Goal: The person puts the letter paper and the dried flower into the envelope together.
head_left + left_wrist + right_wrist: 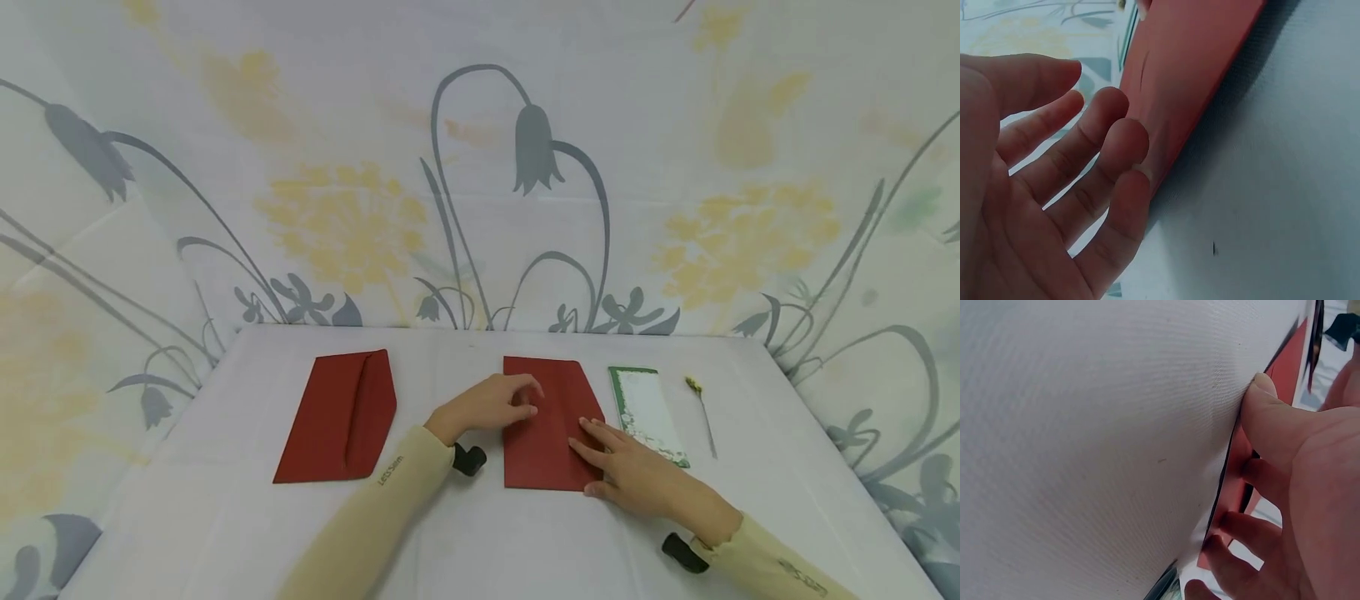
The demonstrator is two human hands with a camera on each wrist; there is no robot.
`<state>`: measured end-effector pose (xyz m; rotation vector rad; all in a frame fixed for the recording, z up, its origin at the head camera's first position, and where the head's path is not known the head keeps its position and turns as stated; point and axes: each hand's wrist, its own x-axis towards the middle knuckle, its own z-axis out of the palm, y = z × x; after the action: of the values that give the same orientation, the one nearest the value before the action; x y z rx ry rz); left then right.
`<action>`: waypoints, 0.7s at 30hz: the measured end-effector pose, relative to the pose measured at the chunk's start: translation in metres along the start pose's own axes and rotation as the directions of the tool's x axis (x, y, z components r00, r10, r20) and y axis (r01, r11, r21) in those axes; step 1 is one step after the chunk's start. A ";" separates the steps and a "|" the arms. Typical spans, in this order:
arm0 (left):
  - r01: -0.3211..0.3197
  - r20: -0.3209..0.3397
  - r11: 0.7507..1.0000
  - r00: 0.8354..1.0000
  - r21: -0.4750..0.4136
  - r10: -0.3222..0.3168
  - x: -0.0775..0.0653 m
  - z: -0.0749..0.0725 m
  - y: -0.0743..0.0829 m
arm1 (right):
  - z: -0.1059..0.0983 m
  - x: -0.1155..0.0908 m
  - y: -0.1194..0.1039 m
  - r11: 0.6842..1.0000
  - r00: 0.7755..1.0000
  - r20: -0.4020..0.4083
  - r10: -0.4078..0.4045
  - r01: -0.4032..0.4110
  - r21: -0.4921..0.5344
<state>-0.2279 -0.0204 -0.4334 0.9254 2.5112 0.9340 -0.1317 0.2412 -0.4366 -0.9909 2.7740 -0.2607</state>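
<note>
A red envelope (pixel 536 433) lies flat on the white table, its flap side to the right. My right hand (pixel 637 475) rests on that right side, fingers spread over the flap and thumb at the lower right edge. In the right wrist view the thumb and fingertips touch the red paper (pixel 1232 481). My left hand (pixel 483 408) is over the envelope's left edge, its fingers loosely bent with nothing between them. The left wrist view shows the fingers (pixel 1125 147) close to the envelope's surface (pixel 1179 69); whether they touch it I cannot tell.
Another red envelope (pixel 322 417) lies at the left, its flap turned out to the right. Right of the middle envelope is a white card with a green floral border (pixel 648 412), partly behind my right hand. Farther right lies a small yellow flower on a stem (pixel 701 408).
</note>
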 end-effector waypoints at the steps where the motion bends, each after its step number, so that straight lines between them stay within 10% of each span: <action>1: 0.003 0.006 1.000 1.000 0.010 -0.003 0.003 0.001 0.001 | 0.000 0.000 0.000 1.000 1.000 0.003 0.003 -0.003 0.000; 21: 0.046 0.127 0.985 0.990 0.164 -0.067 0.019 0.012 0.012 | -0.002 0.004 -0.002 0.999 1.000 0.013 0.003 -0.003 -0.044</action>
<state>-0.2303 0.0049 -0.4353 0.9249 2.5129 0.6390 -0.1342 0.2372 -0.4343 -0.9945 2.7802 -0.1930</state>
